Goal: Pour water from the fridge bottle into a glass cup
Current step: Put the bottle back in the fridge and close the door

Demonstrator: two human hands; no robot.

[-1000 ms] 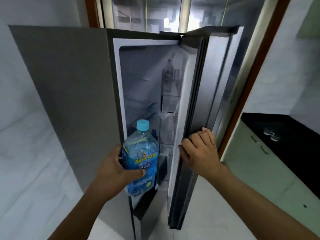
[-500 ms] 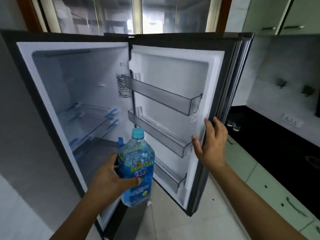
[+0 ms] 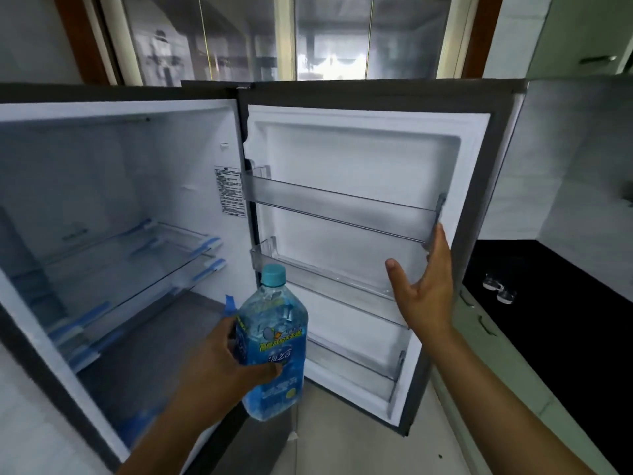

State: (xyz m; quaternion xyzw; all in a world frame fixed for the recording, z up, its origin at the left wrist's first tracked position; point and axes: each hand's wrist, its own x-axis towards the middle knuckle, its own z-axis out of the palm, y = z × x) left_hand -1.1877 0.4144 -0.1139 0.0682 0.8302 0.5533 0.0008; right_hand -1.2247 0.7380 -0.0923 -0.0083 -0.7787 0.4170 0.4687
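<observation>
The fridge (image 3: 120, 200) is standing wide open, and its door (image 3: 359, 149) is hanging out toward the right, showing its clear door shelves (image 3: 342, 207). Beyond the door, the black bench (image 3: 565, 337) is carrying two small glass cups (image 3: 498, 289), which are sitting just beside each other and well apart from the bottle.

The right grip (image 3: 424, 296) is reaching to the door's free edge with its fingers straight and spread, the fingertips touching near the end of the upper door shelf. It is probably steadying the door or getting ready to push it closed.

The left grip (image 3: 222, 365) is curling round the labelled middle of the bottle (image 3: 270, 344), thumb across the front, holding it upright outside the open compartment so it is ready to carry. The bottle is holding clear water and looks largely full. Its blue cap (image 3: 273, 274) is sitting on the neck, so pouring is not yet possible.
</observation>
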